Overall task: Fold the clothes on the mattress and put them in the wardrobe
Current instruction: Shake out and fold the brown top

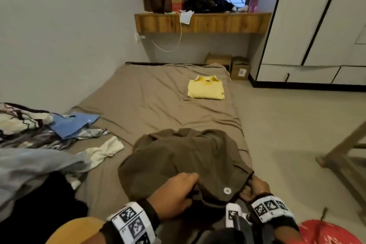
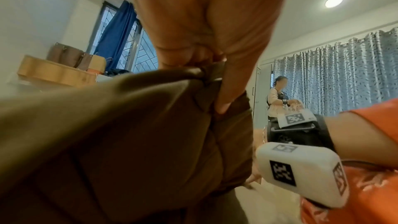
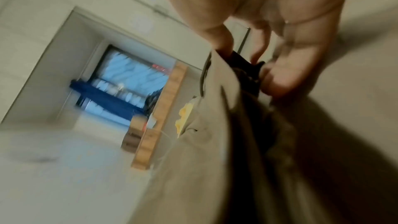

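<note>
A dark olive-brown garment with a white button lies bunched on the near end of the tan mattress. My left hand grips its near edge, and the left wrist view shows the fingers curled round a fold of the olive-brown cloth. My right hand pinches the garment's right corner; in the blurred right wrist view its fingers hold the garment's edge. A folded yellow shirt lies at the mattress's far right. The white wardrobe stands at the right, doors closed.
A heap of unfolded clothes, among them a blue piece and a white one, covers the mattress's left side. A wooden shelf holds bags under the window. Cardboard boxes sit beside the wardrobe. A wooden frame stands on the floor at right.
</note>
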{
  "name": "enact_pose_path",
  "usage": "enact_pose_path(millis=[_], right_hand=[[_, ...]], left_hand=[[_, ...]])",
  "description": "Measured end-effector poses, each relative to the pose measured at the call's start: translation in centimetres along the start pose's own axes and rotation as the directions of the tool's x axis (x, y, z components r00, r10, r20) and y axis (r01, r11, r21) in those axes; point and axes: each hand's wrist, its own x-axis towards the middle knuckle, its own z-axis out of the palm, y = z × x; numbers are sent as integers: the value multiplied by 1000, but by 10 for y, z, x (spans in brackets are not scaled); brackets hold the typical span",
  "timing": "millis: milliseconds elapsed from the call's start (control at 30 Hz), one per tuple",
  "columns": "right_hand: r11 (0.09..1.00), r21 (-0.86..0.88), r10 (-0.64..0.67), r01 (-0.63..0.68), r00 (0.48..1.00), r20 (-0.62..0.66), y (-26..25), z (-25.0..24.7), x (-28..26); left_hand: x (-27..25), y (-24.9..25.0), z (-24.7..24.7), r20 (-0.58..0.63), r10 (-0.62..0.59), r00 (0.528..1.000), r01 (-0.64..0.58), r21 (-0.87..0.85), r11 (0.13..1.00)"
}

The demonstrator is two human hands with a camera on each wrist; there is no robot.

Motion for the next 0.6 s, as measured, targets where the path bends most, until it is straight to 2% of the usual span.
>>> enact_pose_path(millis=[67, 133, 233, 300, 333, 400, 433, 500, 533, 600], right_hand=[[969, 232, 53, -80, 992, 119, 1, 7, -15], [965, 250, 21, -76, 977, 214, -6, 15, -16], [993, 114, -9, -9, 988, 155, -17, 17, 0], [998, 23, -67, 64, 990, 122, -12, 6, 58], [994, -65, -80, 90, 986, 146, -12, 3, 80], [959, -210, -158, 192, 973, 166, -28, 4, 65], [927, -230, -264, 297, 951, 162, -42, 12, 29], [823, -223, -468, 523, 845, 258, -66, 31, -29], [751, -205, -542, 627, 764, 351, -76, 39, -50], [607, -158, -628, 779, 592, 506, -91, 53, -83]], left_hand=[[-1, -1, 1, 5, 27, 1000, -27, -24, 999], [-2, 1, -4, 50, -5, 999, 4, 8, 1000], [-5, 2, -6, 102, -25, 994, 26, -9, 1000], [-8, -3, -8, 182, -68, 981, 69, 1, 998], [-10, -5, -10, 218, -71, 973, 74, -6, 997], [-10, -13, -15, 181, -24, 983, 35, -55, 998], [-9, -14, -21, 106, 3, 994, 5, -72, 997], [-3, -14, -35, -87, 69, 994, -73, -39, 997], [2, -12, -45, -166, 108, 980, -114, -23, 993], [16, -5, -67, -235, 159, 959, -170, -27, 985]])
